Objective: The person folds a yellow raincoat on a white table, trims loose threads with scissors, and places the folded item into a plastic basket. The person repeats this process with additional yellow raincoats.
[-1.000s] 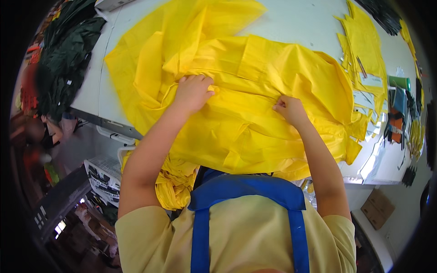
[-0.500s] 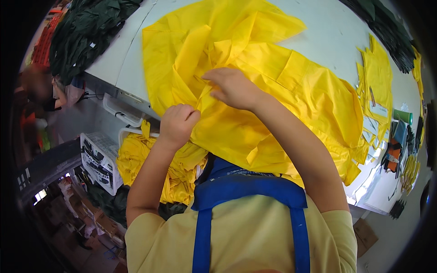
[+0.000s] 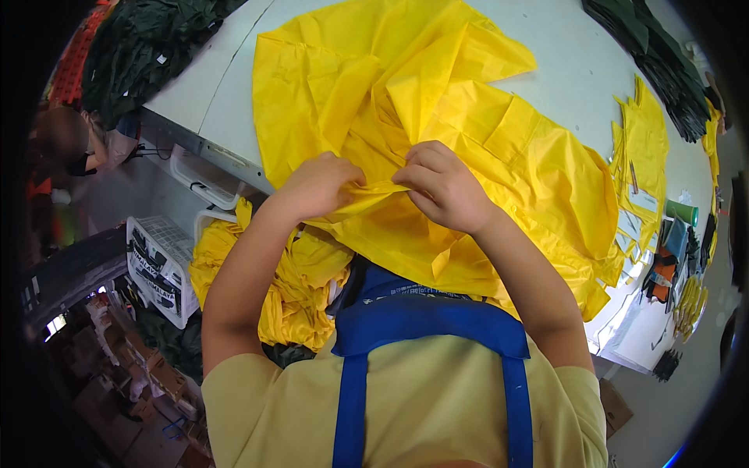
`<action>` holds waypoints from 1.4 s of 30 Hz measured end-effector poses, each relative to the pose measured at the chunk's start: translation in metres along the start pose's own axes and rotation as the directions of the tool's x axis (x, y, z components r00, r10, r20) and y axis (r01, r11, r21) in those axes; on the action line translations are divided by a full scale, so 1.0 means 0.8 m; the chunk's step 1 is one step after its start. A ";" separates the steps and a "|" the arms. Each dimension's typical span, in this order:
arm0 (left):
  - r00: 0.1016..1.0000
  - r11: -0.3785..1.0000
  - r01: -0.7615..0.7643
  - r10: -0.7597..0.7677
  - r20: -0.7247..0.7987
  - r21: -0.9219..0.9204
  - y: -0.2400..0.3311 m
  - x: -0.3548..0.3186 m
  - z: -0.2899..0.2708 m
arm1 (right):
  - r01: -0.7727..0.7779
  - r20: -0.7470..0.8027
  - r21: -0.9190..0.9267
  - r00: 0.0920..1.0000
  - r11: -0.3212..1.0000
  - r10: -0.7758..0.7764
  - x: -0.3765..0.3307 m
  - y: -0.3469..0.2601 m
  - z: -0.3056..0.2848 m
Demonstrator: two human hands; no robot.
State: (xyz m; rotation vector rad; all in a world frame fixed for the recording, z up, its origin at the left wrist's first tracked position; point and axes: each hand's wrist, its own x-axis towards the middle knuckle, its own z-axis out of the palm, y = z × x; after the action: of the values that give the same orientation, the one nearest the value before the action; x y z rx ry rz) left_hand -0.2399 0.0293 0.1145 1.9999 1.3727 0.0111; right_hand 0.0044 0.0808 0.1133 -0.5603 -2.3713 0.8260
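A large piece of yellow fabric (image 3: 538, 179), smooth and slightly shiny like a raincoat's, lies crumpled over the white table and hangs over its near edge. My left hand (image 3: 321, 186) is closed on a fold of it, thumb and fingers pinched together. Just to the right, my right hand (image 3: 443, 186) pinches the same stretch of fabric. A short taut strip of yellow runs between the two hands. The fingertips of the left hand are partly hidden by the cloth.
Below my left arm, more yellow fabric (image 3: 292, 288) is heaped beside a white crate (image 3: 164, 269). Dark green garments (image 3: 148, 58) lie at the far left of the table (image 3: 226, 109). Yellow pieces (image 3: 644, 148) and a green roll (image 3: 683, 212) are at the right. A person (image 3: 66, 136) is at the left.
My left hand has moved right and up. My right hand has shifted right and down. Both now pinch the fabric, pulling an edge between them, and its folds have shifted.
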 end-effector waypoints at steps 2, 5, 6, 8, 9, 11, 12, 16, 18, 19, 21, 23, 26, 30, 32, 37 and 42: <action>0.978 0.995 0.057 -0.040 -0.203 0.078 -0.002 -0.005 -0.018 | -0.021 -0.043 -0.041 0.999 0.999 0.019 -0.007 -0.001 -0.005; 0.882 0.978 0.030 0.070 -0.466 0.204 0.026 -0.021 -0.042 | -0.101 -0.066 -0.091 0.993 0.991 0.095 -0.014 -0.001 -0.011; 0.833 0.967 0.008 0.133 -0.537 0.253 0.041 -0.029 -0.047 | -0.126 -0.067 -0.101 0.991 0.987 0.119 -0.013 -0.004 -0.013; 0.825 0.946 -0.048 0.218 -0.521 0.320 0.064 -0.046 -0.054 | -0.094 -0.075 -0.118 0.993 0.989 0.086 -0.005 -0.012 -0.015; 0.819 0.933 -0.078 0.260 -0.511 0.351 0.071 -0.050 -0.058 | -0.043 -0.079 -0.130 0.996 0.991 0.033 0.001 -0.016 -0.013; 0.897 0.956 -0.180 0.256 -0.362 0.230 0.071 -0.056 -0.072 | 0.097 -0.134 -0.116 0.985 0.989 -0.112 0.004 -0.016 -0.006; 0.924 0.961 -0.224 0.262 -0.279 0.163 0.070 -0.055 -0.077 | 0.123 -0.155 -0.127 0.978 0.984 -0.142 0.000 -0.013 0.002; 0.975 0.634 0.130 -0.221 -0.017 -0.762 0.048 -0.012 -0.056 | 0.208 -0.155 -0.176 0.959 0.962 -0.236 -0.017 -0.018 0.018; 0.924 0.353 0.262 -0.360 0.128 -0.898 0.046 0.033 -0.033 | 0.205 -0.141 -0.199 0.962 0.958 -0.235 -0.026 -0.016 0.024; 0.898 0.302 0.299 -0.409 0.160 -0.905 0.048 0.052 -0.018 | 0.204 -0.125 -0.202 0.965 0.958 -0.232 -0.027 -0.016 0.023; 0.911 0.136 0.280 -0.349 0.219 -0.950 0.037 0.088 0.014 | 0.190 -0.094 -0.210 0.972 0.959 -0.213 -0.030 -0.017 0.022; 0.922 0.060 0.266 -0.308 0.236 -0.962 0.029 0.100 0.034 | 0.163 -0.120 -0.200 0.975 0.966 -0.189 -0.035 -0.015 0.027; 0.930 0.060 0.223 -0.312 0.194 -0.973 0.024 0.096 0.041 | 0.123 -0.148 -0.153 0.978 0.981 -0.146 -0.043 -0.011 0.026; 0.920 0.017 0.137 -0.373 0.121 -0.990 0.034 0.069 0.035 | 0.092 -0.177 -0.115 0.978 0.989 -0.112 -0.047 -0.008 0.025; 0.920 0.079 0.103 -0.388 0.065 -0.991 0.039 0.065 0.033 | 0.081 -0.119 -0.064 0.989 0.995 -0.088 -0.052 -0.008 0.023; 0.902 0.361 -0.006 -0.400 -0.160 -0.933 0.062 0.077 0.054 | -0.012 -0.098 -0.015 0.995 1.000 0.010 -0.069 0.009 -0.015; 0.826 0.444 0.038 -0.518 -0.221 -0.895 0.090 0.083 0.061 | -0.621 -0.627 -0.306 0.702 0.722 0.337 -0.156 0.185 -0.199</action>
State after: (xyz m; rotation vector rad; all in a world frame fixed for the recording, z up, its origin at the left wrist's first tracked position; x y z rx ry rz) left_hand -0.1337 0.0437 0.0930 0.8614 1.5327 0.9343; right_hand 0.2273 0.1881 0.0728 -1.5018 -1.8833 0.1656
